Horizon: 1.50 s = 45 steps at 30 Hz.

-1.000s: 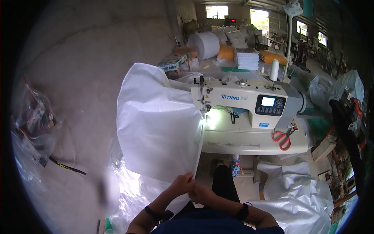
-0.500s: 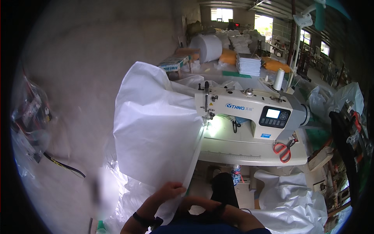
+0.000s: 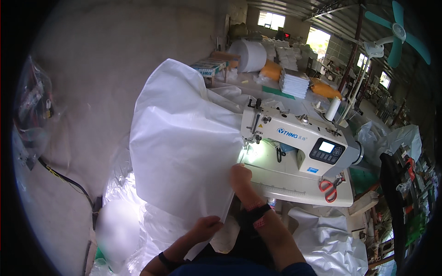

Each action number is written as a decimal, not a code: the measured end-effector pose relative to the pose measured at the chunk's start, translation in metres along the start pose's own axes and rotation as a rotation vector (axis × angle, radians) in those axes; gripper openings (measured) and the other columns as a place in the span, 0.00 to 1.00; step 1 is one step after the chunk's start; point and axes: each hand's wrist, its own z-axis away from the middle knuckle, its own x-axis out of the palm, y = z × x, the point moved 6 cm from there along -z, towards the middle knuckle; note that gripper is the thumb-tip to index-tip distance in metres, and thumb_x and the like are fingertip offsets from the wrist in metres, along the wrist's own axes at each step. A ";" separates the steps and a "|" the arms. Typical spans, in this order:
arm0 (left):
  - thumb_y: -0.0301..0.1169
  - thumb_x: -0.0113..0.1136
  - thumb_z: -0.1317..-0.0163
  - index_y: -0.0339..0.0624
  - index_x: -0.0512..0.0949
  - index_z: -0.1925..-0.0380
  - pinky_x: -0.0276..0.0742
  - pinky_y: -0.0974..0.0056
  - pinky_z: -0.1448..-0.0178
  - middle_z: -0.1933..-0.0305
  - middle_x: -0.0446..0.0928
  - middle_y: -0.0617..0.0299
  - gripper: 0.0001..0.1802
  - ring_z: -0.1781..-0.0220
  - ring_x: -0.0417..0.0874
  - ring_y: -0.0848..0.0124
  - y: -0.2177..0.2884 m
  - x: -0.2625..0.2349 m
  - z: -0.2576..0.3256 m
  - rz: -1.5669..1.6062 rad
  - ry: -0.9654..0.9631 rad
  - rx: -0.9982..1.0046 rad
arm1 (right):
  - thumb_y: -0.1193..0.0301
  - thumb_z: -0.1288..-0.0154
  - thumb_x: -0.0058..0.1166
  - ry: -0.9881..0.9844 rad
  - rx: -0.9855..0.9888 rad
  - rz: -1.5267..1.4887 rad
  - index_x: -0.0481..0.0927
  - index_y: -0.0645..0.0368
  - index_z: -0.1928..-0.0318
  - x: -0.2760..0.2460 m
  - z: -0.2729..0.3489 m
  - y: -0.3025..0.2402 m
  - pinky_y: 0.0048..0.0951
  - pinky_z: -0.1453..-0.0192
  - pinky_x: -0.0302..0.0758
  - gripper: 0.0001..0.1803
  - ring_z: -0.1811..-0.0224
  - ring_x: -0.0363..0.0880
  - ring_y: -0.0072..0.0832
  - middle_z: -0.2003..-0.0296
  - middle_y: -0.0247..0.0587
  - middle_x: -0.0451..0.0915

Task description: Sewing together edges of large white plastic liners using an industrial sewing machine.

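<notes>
- White sheet [image 3: 184, 152] hangs off the left end of the sewing machine [image 3: 294, 142], its edge running toward the needle.
- Right hand [image 3: 240, 177] presses that edge flat by the lit needle; left hand [image 3: 205, 228] pinches the lower edge – fingers closed on it.
- Step, I judge: feeding the seam – next calls for steady, straight guiding.
- Count: one sheet, one machine, one pair of red scissors [image 3: 328, 189], two hands.

Head fisheye cam, single view, looking down and forward over the sewing bench [image 3: 294, 186].
Camera is sitting above the person's own forearms, which are coming in from the lower edge; it is facing the sewing machine [image 3: 299, 138] at close range, with the workshop bending away toward the rim, wall on the left, ceiling fan [image 3: 399, 33] at upper right.
</notes>
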 end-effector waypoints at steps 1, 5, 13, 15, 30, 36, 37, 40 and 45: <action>0.32 0.58 0.42 0.34 0.75 0.71 0.68 0.66 0.69 0.79 0.70 0.57 0.10 0.74 0.69 0.76 -0.003 -0.002 0.000 0.031 0.052 -0.046 | 0.70 0.42 0.47 -0.020 0.017 0.001 0.74 0.71 0.55 0.004 0.006 -0.001 0.36 0.64 0.79 0.18 0.68 0.83 0.40 0.69 0.51 0.82; 0.33 0.54 0.41 0.35 0.74 0.71 0.72 0.57 0.65 0.73 0.74 0.45 0.10 0.70 0.77 0.50 0.000 -0.002 -0.012 -0.121 0.122 0.056 | 0.71 0.42 0.45 -0.048 0.117 -0.116 0.66 0.76 0.45 0.003 0.038 0.004 0.35 0.64 0.79 0.26 0.68 0.83 0.40 0.70 0.51 0.82; 0.35 0.53 0.40 0.35 0.74 0.71 0.70 0.57 0.67 0.75 0.73 0.44 0.12 0.73 0.76 0.53 0.001 0.003 -0.058 -0.120 0.202 0.074 | 0.71 0.41 0.42 -0.059 0.132 -0.261 0.63 0.72 0.42 0.000 0.053 0.010 0.40 0.63 0.78 0.27 0.68 0.83 0.43 0.71 0.53 0.81; 0.35 0.53 0.39 0.35 0.74 0.70 0.70 0.57 0.67 0.75 0.72 0.44 0.12 0.74 0.75 0.54 -0.002 0.004 -0.072 -0.121 0.191 0.068 | 0.71 0.41 0.41 -0.067 0.138 -0.280 0.63 0.71 0.41 0.003 0.050 0.012 0.41 0.63 0.78 0.27 0.68 0.83 0.44 0.71 0.54 0.81; 0.34 0.53 0.39 0.37 0.75 0.67 0.63 0.69 0.76 0.76 0.71 0.66 0.10 0.80 0.69 0.74 -0.019 0.004 -0.120 0.432 -0.152 -0.280 | 0.72 0.43 0.42 -0.081 0.103 -0.342 0.64 0.76 0.43 0.004 0.044 0.015 0.36 0.69 0.78 0.27 0.72 0.83 0.40 0.73 0.50 0.81; 0.36 0.61 0.49 0.45 0.70 0.46 0.54 0.45 0.35 0.45 0.67 0.52 0.28 0.38 0.63 0.53 0.041 -0.073 -0.116 -1.139 0.549 0.367 | 0.73 0.43 0.43 -0.008 0.080 -0.279 0.67 0.75 0.44 -0.002 0.037 0.016 0.34 0.71 0.78 0.26 0.75 0.83 0.37 0.75 0.47 0.81; 0.36 0.61 0.49 0.45 0.70 0.46 0.54 0.45 0.35 0.45 0.67 0.52 0.28 0.38 0.63 0.53 0.037 -0.084 -0.121 -1.139 0.545 0.365 | 0.72 0.43 0.43 -0.005 0.076 -0.277 0.69 0.73 0.47 -0.002 0.034 0.016 0.36 0.71 0.78 0.23 0.75 0.82 0.39 0.76 0.49 0.81; 0.41 0.61 0.47 0.46 0.67 0.44 0.49 0.44 0.32 0.42 0.66 0.52 0.30 0.37 0.63 0.53 0.011 -0.121 -0.146 -1.103 0.549 0.206 | 0.72 0.42 0.43 0.000 0.057 -0.260 0.73 0.70 0.54 -0.002 0.020 0.017 0.38 0.71 0.78 0.18 0.74 0.82 0.40 0.76 0.49 0.81; 0.46 0.57 0.43 0.49 0.65 0.41 0.48 0.37 0.34 0.41 0.65 0.50 0.31 0.35 0.62 0.54 -0.019 -0.143 -0.182 -0.939 0.422 0.182 | 0.72 0.40 0.41 0.045 0.093 -0.218 0.75 0.66 0.59 0.002 -0.008 0.023 0.38 0.70 0.78 0.13 0.73 0.82 0.40 0.76 0.45 0.81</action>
